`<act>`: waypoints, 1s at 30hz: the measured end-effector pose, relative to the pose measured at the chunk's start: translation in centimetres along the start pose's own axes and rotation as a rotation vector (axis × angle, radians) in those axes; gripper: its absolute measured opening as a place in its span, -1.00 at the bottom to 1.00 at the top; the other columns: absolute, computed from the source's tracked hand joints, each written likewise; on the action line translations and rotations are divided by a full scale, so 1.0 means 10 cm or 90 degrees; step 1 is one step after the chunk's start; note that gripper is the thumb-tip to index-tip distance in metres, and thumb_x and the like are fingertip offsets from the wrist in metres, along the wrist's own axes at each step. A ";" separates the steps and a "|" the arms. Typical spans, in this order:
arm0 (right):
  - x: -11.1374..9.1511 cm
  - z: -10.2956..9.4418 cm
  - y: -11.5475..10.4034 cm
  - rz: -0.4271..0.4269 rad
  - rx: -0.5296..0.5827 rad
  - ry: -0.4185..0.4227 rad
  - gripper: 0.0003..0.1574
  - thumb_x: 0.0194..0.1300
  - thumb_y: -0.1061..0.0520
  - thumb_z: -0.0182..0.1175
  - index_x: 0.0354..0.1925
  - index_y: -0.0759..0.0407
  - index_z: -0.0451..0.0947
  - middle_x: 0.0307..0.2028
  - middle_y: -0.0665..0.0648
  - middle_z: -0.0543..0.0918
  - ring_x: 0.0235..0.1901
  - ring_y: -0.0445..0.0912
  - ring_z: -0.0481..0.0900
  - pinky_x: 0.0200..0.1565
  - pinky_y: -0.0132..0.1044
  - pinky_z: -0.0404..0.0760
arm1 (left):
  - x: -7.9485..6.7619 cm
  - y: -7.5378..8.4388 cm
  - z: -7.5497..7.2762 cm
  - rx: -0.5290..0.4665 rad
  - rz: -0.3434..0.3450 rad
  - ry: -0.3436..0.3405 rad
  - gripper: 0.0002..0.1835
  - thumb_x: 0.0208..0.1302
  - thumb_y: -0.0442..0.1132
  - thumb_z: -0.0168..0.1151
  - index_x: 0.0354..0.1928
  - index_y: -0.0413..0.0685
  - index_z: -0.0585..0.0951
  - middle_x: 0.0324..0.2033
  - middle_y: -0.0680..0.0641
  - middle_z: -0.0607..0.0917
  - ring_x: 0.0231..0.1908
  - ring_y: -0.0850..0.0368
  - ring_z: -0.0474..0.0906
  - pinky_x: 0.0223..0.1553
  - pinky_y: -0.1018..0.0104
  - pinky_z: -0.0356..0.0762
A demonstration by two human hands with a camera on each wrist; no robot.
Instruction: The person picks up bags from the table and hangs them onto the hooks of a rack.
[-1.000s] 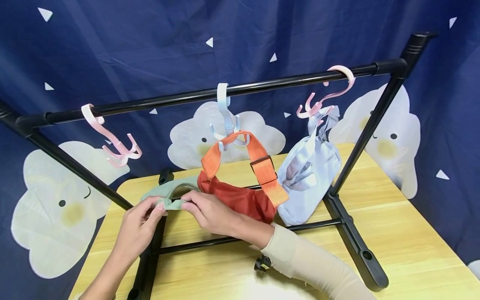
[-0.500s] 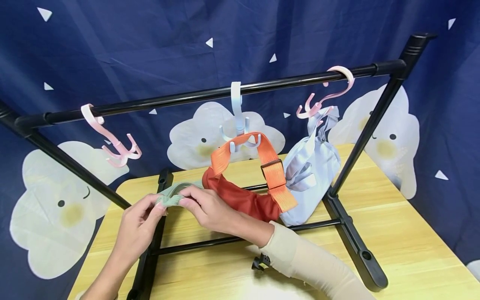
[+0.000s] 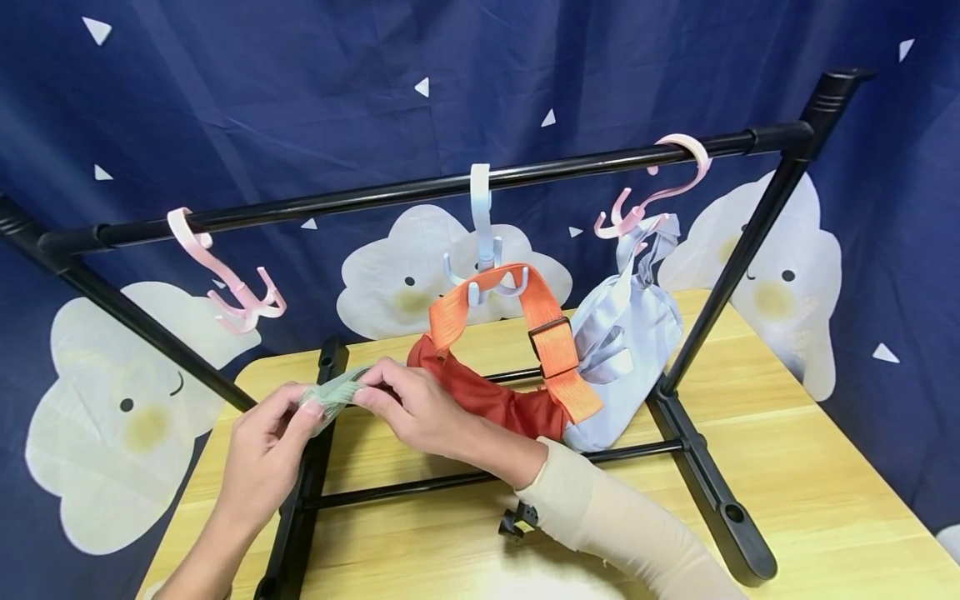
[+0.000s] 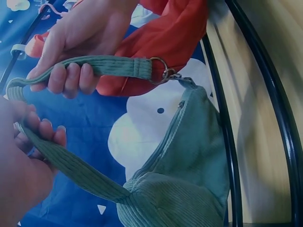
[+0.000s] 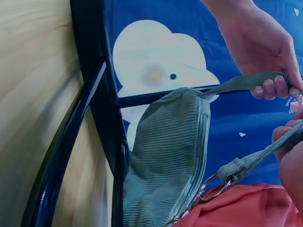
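Note:
A green corduroy handbag hangs from its ribbed strap, held between my two hands. My left hand pinches one side of the strap, while the fingers of my right hand curl round the other side. Both grips are close together near the top of the loop. Metal rings join the strap to the bag at one end, and the zip along its top edge looks shut. In the head view, my hands hide most of the bag. A red bag hangs just beyond my right hand.
A black rack bar carries a pink hook with no bag at left, a blue hook with the red bag's orange strap, and another pink hook bearing a pale blue bag. Below lies a wooden table.
The blue hook and the red bag have shifted right along the bar. My hands have drawn slightly left with the green strap, which now looks more bunched between them.

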State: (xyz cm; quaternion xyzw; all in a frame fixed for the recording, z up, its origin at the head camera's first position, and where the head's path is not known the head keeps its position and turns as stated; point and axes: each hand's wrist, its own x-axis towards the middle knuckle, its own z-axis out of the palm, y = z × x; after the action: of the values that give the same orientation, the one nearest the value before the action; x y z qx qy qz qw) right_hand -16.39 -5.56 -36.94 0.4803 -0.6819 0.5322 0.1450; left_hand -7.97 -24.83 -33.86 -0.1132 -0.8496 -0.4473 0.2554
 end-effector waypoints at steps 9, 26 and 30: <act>0.05 -0.05 -0.05 0.047 0.027 0.013 -0.95 0.50 0.20 0.21 -0.14 0.17 0.54 -0.50 0.02 0.50 -0.52 -0.39 0.32 -0.39 -0.56 0.40 | 0.04 0.06 -0.07 -0.007 0.052 0.027 -0.87 0.37 -0.56 0.18 -0.21 -0.28 0.68 -0.41 0.24 0.60 -0.56 0.35 0.40 -0.55 0.44 0.34; 0.14 -0.15 -0.09 0.091 0.047 0.004 -0.92 0.51 0.15 0.21 -0.09 0.13 0.58 -0.43 0.01 0.52 -0.42 -0.28 0.41 -0.30 -0.49 0.45 | 0.18 0.23 -0.18 0.003 0.107 0.058 -0.89 0.36 -0.56 0.17 -0.22 -0.37 0.68 -0.33 0.36 0.66 -0.47 0.38 0.50 -0.36 0.66 0.48; 0.17 -0.18 -0.12 0.070 0.018 0.005 -0.87 0.52 0.14 0.19 -0.03 0.14 0.59 -0.31 0.02 0.63 -0.34 -0.28 0.47 -0.21 -0.51 0.49 | 0.22 0.25 -0.18 -0.031 0.125 0.085 -0.89 0.31 -0.61 0.16 -0.26 -0.44 0.66 -0.35 0.31 0.69 -0.46 0.40 0.52 -0.32 0.70 0.47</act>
State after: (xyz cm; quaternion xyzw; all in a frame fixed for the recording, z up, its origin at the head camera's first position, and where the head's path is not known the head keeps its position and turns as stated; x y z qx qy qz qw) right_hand -16.85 -4.82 -34.30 0.4419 -0.6991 0.5510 0.1110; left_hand -8.22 -24.97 -30.08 -0.1720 -0.8045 -0.4473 0.3508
